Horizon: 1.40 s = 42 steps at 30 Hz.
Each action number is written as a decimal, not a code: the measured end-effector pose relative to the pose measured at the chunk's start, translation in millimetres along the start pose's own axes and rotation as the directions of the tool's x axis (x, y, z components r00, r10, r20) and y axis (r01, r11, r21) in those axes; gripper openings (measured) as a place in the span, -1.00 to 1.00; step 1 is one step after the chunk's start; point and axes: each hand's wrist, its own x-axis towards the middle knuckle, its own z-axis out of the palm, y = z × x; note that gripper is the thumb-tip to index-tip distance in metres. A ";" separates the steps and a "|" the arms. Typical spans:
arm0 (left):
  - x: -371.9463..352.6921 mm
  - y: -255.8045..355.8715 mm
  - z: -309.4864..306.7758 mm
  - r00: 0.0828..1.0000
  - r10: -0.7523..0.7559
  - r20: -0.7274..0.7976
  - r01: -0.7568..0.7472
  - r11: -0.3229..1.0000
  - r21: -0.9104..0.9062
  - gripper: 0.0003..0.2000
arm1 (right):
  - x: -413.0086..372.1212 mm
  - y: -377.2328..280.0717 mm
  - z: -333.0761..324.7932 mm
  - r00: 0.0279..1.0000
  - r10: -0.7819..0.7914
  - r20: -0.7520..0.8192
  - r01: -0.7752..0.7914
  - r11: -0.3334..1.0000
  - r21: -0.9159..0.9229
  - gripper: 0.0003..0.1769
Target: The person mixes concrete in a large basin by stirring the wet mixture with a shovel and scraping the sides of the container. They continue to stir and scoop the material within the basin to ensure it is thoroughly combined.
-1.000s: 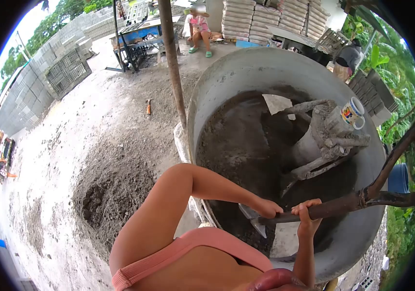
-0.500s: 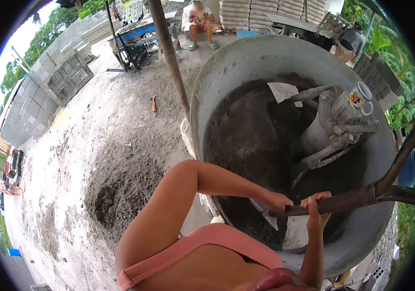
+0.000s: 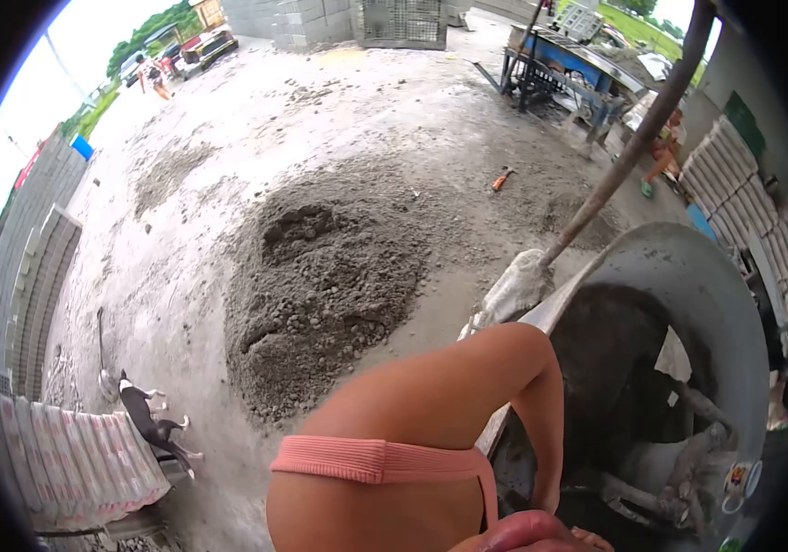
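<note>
My left arm in a pink strap reaches down over the near rim of a large round concrete-mixer drum (image 3: 751,304). My left hand (image 3: 547,502) is low in the view; its fingers are hidden, so I cannot tell what it holds. At the bottom edge beside it, a small part of my right hand (image 3: 591,539) shows. Dark wet mix coats the drum's inside. Mortar-caked mixing arms (image 3: 684,469) stand in its middle, with a white pail (image 3: 742,486) on them. A pale flat piece (image 3: 673,357) lies toward the far side.
A heap of grey sand (image 3: 330,294) lies left of the drum. A slanting post (image 3: 629,166) rises by a white sack (image 3: 518,283). A hammer (image 3: 503,178) lies on the ground. A dog (image 3: 150,419) stands near stacked sacks (image 3: 72,455). A person (image 3: 666,152) sits at the far right.
My view has swung left and the drum now sits at the lower right. Both hands, earlier gripping a dark wooden pole over the drum, have dropped to the bottom edge; the pole is out of view.
</note>
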 end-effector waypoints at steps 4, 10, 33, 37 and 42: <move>6.7 3.1 -1.2 1.000 0.002 -0.024 -0.002 1.000 -0.003 -0.74 | -0.7 7.1 -4.3 0.994 -0.093 0.049 0.092 0.996 0.018 -0.80; 11.7 0.7 -1.3 0.998 -0.016 -0.056 0.015 1.000 -0.017 -0.75 | 1.4 -14.8 16.3 0.971 0.163 -0.174 -0.156 0.986 0.054 -0.76; 29.7 0.2 8.3 0.999 -0.025 -0.032 0.026 0.999 0.030 -0.76 | 7.7 5.8 1.0 0.999 0.020 -0.049 -0.017 0.998 0.061 -0.78; 50.6 -55.2 43.4 0.996 -0.077 -0.044 0.083 0.983 0.163 -0.76 | 1.7 4.7 -7.6 0.999 0.023 -0.042 -0.023 1.000 -0.004 -0.82; -35.0 34.5 -13.7 0.988 -0.133 0.074 0.133 0.991 -0.003 -0.73 | -1.7 -12.4 2.6 0.989 0.147 0.000 -0.146 0.987 0.061 -0.83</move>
